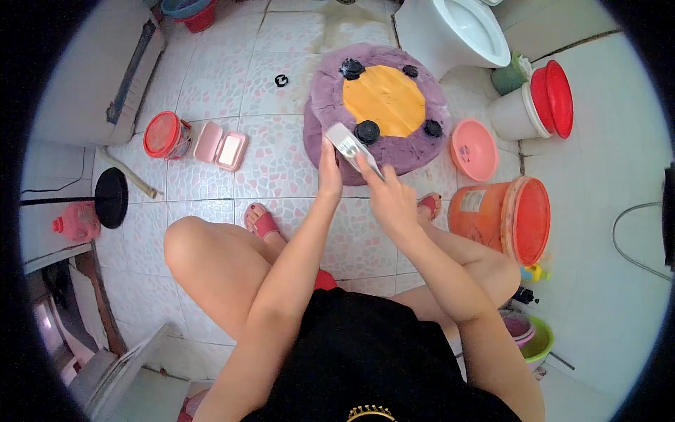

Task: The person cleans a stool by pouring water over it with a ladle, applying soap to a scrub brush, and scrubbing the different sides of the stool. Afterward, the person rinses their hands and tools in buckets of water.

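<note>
A round purple plush stool [436, 105] lies upside down on the floor, showing a yellow base panel [383, 98] and black feet [366, 131]. My right hand [390, 200] is closed around the handle of what looks like a white scrubbing brush [343, 141], index finger laid along it. The brush is over the stool's near left part, beside a black foot. My left hand [330, 172] is upright at the stool's near edge, its thumb close to the brush head. Its other fingers are mostly hidden, so I cannot tell what they grip.
A pink soap box [207, 143] with white soap lies left, near a red-lidded bucket [162, 135]. A small black ring-shaped piece [281, 81] is on the tiles. On the right are a pink basin [474, 150], an orange bucket [485, 214], a white bucket [510, 114] and the toilet [457, 35].
</note>
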Action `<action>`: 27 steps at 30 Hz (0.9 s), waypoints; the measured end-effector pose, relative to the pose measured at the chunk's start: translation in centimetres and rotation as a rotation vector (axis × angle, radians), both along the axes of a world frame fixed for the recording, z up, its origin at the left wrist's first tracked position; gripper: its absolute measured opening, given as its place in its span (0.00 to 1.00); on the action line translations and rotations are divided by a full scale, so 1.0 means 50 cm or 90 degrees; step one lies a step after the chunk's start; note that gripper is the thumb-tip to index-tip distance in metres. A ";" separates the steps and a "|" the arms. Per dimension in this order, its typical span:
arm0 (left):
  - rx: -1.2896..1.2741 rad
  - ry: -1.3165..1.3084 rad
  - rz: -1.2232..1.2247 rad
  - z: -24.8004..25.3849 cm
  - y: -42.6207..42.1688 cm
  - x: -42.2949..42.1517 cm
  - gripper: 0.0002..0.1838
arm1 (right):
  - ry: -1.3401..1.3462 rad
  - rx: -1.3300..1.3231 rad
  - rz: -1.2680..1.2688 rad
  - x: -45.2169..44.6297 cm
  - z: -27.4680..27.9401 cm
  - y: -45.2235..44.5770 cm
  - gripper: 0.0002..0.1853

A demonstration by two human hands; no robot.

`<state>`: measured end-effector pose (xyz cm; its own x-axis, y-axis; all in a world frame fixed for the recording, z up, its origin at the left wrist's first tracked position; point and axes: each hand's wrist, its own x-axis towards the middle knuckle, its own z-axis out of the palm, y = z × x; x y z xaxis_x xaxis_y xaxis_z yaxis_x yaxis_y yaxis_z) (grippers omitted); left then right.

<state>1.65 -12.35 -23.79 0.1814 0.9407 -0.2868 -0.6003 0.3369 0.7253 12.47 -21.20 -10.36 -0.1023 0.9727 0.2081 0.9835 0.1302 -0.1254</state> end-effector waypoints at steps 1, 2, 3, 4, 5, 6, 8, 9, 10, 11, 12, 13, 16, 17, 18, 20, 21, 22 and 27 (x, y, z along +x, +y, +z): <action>0.003 -0.012 -0.001 0.017 -0.003 -0.001 0.36 | -0.003 -0.018 -0.003 -0.023 0.000 0.035 0.32; 0.005 -0.023 -0.003 0.054 -0.012 0.001 0.35 | -0.006 -0.037 -0.006 -0.049 0.004 0.073 0.33; 0.008 -0.034 -0.004 0.075 -0.017 0.003 0.35 | 0.021 -0.044 -0.027 -0.079 0.013 0.118 0.31; 0.046 -0.003 0.012 0.076 -0.016 0.007 0.34 | 0.048 -0.051 -0.051 -0.102 0.017 0.156 0.29; 0.086 0.028 0.027 0.074 -0.011 0.011 0.34 | 0.050 -0.034 -0.045 -0.114 0.009 0.185 0.28; 0.127 0.058 0.042 0.080 -0.005 0.013 0.34 | 0.051 -0.016 -0.039 -0.123 0.003 0.211 0.27; 0.093 -0.003 -0.003 0.089 -0.003 0.000 0.36 | 0.053 0.013 -0.037 -0.122 -0.005 0.214 0.26; 0.079 -0.050 0.007 0.105 -0.004 -0.004 0.37 | 0.053 0.023 -0.043 -0.116 -0.005 0.200 0.27; 0.064 -0.099 0.016 0.114 -0.002 -0.007 0.37 | 0.050 0.032 -0.048 -0.109 -0.002 0.187 0.27; 0.072 -0.095 0.008 0.112 0.003 -0.009 0.38 | 0.037 0.005 -0.055 -0.098 0.000 0.167 0.28; 0.079 -0.091 0.000 0.099 0.007 -0.008 0.39 | 0.024 -0.023 -0.061 -0.079 0.000 0.136 0.30; 0.087 -0.085 -0.009 0.089 0.013 -0.007 0.39 | 0.012 -0.050 -0.068 -0.059 0.000 0.105 0.31; 0.091 -0.009 0.019 0.081 0.020 0.001 0.40 | -0.011 -0.017 -0.022 0.009 -0.007 0.015 0.37; 0.103 -0.023 0.020 0.081 0.023 0.004 0.40 | -0.037 -0.032 -0.019 0.027 0.004 -0.013 0.38; 0.115 -0.036 0.020 0.081 0.025 0.006 0.40 | -0.063 -0.047 -0.017 0.043 0.013 -0.042 0.39; 0.119 -0.053 0.019 0.088 0.025 0.007 0.40 | -0.090 -0.057 -0.012 0.081 0.026 -0.079 0.41; 0.110 -0.058 0.018 0.093 0.023 0.009 0.40 | -0.092 -0.053 -0.009 0.101 0.028 -0.092 0.42; 0.101 -0.063 0.018 0.098 0.022 0.010 0.40 | -0.094 -0.049 -0.006 0.112 0.025 -0.098 0.42; 0.044 -0.054 0.003 0.120 0.011 0.014 0.39 | -0.065 -0.019 0.040 0.093 0.000 -0.053 0.40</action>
